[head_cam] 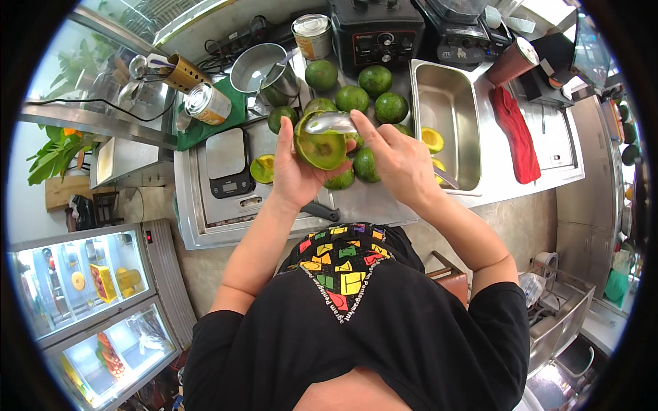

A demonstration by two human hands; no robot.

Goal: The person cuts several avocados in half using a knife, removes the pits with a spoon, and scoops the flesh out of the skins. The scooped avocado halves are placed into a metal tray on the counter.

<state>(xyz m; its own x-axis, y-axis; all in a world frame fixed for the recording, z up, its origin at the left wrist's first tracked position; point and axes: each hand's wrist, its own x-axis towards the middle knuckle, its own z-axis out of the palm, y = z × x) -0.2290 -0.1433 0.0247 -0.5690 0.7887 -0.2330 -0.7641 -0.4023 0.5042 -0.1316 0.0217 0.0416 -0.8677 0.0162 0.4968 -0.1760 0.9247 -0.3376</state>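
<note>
My left hand [294, 174] cups an avocado half [324, 154], its cut side facing up towards me. The inside is green with a brown patch at the middle. In my right hand [406, 162] is a metal spoon [326, 124], index finger pressed along it, its bowl lying across the half's upper rim. Several whole green avocados [391, 108] sit on the steel counter behind and around my hands. Left of my left hand lies a cut avocado half [263, 168]. Yellow-green avocado pieces [432, 139] rest in a steel pan [452, 169], partly hidden by my right hand.
A kitchen scale [226, 154] stands at the left; a black knife handle [323, 211] lies near the counter's front edge. Farther back are a steel pot [257, 67], cans [312, 36] and a blender base [383, 43]. A red cloth [516, 136] lies right of the pan.
</note>
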